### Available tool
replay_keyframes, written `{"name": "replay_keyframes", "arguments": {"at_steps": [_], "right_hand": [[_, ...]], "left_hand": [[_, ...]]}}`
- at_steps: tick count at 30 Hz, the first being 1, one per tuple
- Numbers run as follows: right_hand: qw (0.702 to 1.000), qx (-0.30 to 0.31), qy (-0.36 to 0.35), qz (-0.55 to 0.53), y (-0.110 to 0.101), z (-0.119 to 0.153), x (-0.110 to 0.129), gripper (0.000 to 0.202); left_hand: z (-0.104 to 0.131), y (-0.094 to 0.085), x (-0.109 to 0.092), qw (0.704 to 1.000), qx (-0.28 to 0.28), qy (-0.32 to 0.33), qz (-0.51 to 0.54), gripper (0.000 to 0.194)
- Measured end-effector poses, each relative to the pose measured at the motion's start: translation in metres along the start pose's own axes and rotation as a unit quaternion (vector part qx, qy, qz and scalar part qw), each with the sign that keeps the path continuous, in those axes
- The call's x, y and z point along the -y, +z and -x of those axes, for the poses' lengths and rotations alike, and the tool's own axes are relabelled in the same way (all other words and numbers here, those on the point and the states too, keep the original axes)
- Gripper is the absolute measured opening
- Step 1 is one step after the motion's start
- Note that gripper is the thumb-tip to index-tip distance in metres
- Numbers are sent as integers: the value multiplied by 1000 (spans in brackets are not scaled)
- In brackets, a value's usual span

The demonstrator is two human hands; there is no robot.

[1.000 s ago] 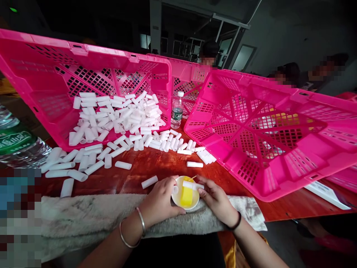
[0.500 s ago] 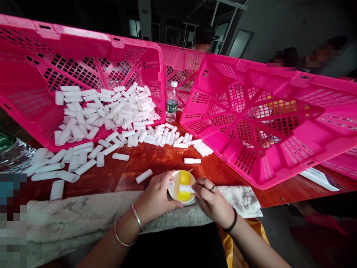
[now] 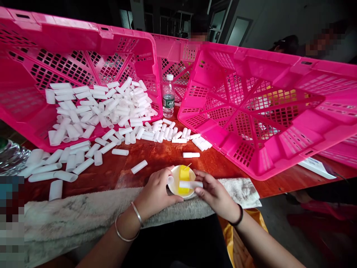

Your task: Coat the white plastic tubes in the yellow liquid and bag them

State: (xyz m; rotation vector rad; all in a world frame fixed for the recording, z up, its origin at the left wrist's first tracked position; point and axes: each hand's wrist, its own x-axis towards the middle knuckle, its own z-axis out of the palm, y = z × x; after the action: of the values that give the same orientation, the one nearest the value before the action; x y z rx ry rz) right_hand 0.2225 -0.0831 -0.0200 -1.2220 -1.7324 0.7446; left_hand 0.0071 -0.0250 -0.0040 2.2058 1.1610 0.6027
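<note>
My left hand (image 3: pixel 158 189) curls around the left side of a small white bowl (image 3: pixel 172 188), its thumb along the near rim. A short white tube (image 3: pixel 170 180) sits end-on in the crook of this hand. Across the bowl lies a second white tube (image 3: pixel 190 184), over a yellow block (image 3: pixel 184 174) with a thin stick in it. The fingers and thumb of my right hand (image 3: pixel 216 191) pinch this tube's right end. Beyond the bowl, a white tube (image 3: pixel 191 155) and another tube (image 3: pixel 139 167) lie loose on the reddish table (image 3: pixel 156 156).
A pink basket (image 3: pixel 156 70) on its side spills a heap of white tubes (image 3: pixel 111 108) onto the table. To the right leans another pink basket (image 3: pixel 262 169). Between them stands a water bottle (image 3: pixel 168 100). A grey towel (image 3: pixel 92 208) covers the near edge. People sit behind.
My right hand's fingers have shifted and loosened along the tube, baring more of its right end. My left hand keeps its hold. The view has shifted slightly.
</note>
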Motion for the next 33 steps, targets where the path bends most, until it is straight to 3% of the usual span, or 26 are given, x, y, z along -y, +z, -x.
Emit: {"name": "replay_keyframes", "arguments": {"at_steps": [2, 6, 12, 17, 21, 23, 28, 30, 33], "right_hand": [[1000, -11, 8, 27, 0, 1, 0, 22], [989, -5, -97, 115, 1, 4, 0, 20], [1000, -2, 28, 7, 2, 6, 3, 19], [991, 5, -89, 97, -2, 1, 5, 13], [1000, -5, 2, 22, -2, 1, 4, 21], [999, -16, 21, 35, -1, 3, 2, 19], [968, 5, -171, 182, -4, 6, -5, 22], [964, 7, -196, 180, -5, 5, -5, 23], [991, -61, -104, 49, -5, 2, 4, 16]], "left_hand": [[0, 0, -1, 1000, -2, 0, 1, 84], [0, -1, -2, 1000, -8, 3, 1, 82], [0, -2, -3, 1000, -2, -4, 0, 81], [0, -1, -2, 1000, -7, 3, -3, 80], [0, -2, -2, 1000, 0, -7, 6, 78], [-1, -3, -2, 1000, 7, -10, 9, 78], [-2, -4, -2, 1000, 19, -4, 14, 79], [-2, -5, -1, 1000, 23, 9, 10, 77], [0, -12, -2, 1000, 4, 28, 2, 56]]}}
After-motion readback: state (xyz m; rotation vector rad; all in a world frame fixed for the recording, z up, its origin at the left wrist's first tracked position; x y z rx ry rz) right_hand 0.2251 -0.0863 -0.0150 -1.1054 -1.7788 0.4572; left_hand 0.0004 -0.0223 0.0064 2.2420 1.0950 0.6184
